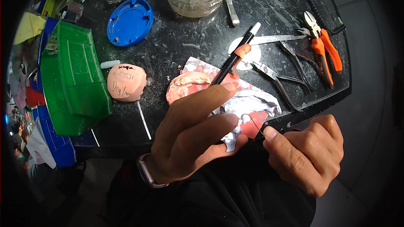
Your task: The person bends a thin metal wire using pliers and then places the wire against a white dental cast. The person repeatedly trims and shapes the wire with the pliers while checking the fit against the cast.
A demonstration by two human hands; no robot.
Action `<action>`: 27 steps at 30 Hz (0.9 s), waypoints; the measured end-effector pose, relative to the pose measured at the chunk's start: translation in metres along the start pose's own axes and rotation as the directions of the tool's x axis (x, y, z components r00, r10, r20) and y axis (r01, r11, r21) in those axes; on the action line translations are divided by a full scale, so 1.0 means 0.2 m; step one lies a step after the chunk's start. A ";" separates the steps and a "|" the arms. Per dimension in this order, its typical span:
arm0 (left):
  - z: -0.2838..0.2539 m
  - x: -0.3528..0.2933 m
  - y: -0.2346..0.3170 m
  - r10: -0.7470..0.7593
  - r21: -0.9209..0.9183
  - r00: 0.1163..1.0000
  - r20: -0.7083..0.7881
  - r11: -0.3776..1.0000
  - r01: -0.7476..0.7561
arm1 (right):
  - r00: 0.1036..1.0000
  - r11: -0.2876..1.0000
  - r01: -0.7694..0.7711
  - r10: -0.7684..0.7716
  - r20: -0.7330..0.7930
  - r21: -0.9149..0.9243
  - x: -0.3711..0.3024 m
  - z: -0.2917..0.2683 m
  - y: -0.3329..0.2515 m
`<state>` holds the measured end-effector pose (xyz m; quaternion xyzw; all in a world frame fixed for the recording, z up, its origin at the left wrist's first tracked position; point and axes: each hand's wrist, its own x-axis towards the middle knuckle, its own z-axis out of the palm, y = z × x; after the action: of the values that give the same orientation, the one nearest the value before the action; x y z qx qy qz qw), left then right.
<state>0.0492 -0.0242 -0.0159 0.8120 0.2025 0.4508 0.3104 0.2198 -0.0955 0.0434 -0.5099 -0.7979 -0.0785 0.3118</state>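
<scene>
Steady pinch, thin wire [256, 125]

Our right hand [309, 155] pinches the wire by a pink piece [249, 129]; our left hand [191, 128] curves, fingers apart, its hold unclear. We seem to be positioning the wire; next calls for steady alignment

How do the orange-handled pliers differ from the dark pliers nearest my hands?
The orange-handled pliers have thick, bright handles; the dark pliers have slimmer, darker ones. The orange-handled pliers lie farther right, pointing mostly away from you; the dark pliers slant more to the left. Both lie on the black table.
</scene>
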 end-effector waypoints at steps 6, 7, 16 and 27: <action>0.01 -0.05 0.00 -0.062 -0.228 0.995 -0.080 0.973 0.042 | 1.000 1.000 0.006 -0.006 0.030 0.000 0.02 -0.02 -0.02; 0.00 -0.04 0.01 -0.065 -0.221 0.995 -0.070 0.974 0.048 | 1.000 1.000 0.007 -0.008 0.027 0.005 0.02 -0.02 -0.02; -0.01 -0.04 0.01 -0.031 -0.163 0.998 -0.062 0.986 0.021 | 1.000 0.996 -0.007 0.008 -0.011 0.086 0.05 0.00 0.00; 0.04 -0.07 -0.01 0.085 -0.163 0.981 -0.174 0.980 -0.114 | 0.997 0.892 -0.068 0.076 0.000 0.446 0.03 0.03 0.02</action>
<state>0.0488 -0.0344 -0.0295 0.7509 0.1472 0.5477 0.3383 0.2193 -0.0862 0.0418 -0.4534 -0.7724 0.1135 0.4300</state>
